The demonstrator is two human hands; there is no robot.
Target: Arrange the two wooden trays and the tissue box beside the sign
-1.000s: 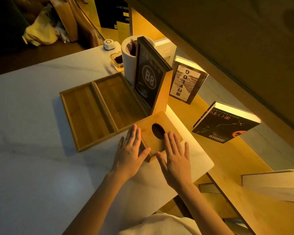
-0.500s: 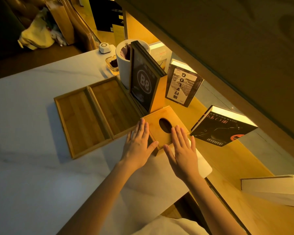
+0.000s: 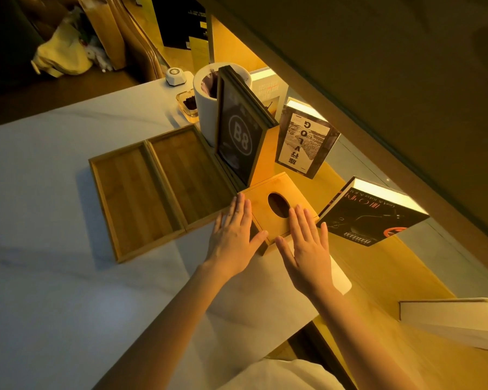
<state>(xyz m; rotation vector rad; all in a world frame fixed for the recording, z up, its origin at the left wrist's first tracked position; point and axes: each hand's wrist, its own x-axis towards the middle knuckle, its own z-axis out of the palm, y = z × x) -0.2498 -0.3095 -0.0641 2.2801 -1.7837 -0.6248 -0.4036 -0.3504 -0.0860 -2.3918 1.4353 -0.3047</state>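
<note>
Two shallow wooden trays lie side by side on the white table: the left tray [image 3: 130, 198] and the right tray [image 3: 190, 175], whose far edge meets the black "B8" sign [image 3: 238, 136]. The sign stands upright in a wooden holder. A wooden tissue box [image 3: 268, 212] with an oval hole on top sits just in front of the sign. My left hand [image 3: 233, 237] lies flat with fingers apart against the box's left side. My right hand [image 3: 307, 249] rests flat on the box's near right corner. Neither hand grips anything.
A white cylinder pot [image 3: 207, 105] stands behind the sign, with a small glass dish [image 3: 188, 104] and a white puck-shaped device [image 3: 175, 76] near it. Books [image 3: 304, 142] [image 3: 372, 215] stand on the lit wooden shelf at right. The table's rounded corner [image 3: 341, 282] is near my right hand.
Both hands and the tissue box have slid away from me, toward the sign; the box now sits close to the sign's base. The trays stayed put.
</note>
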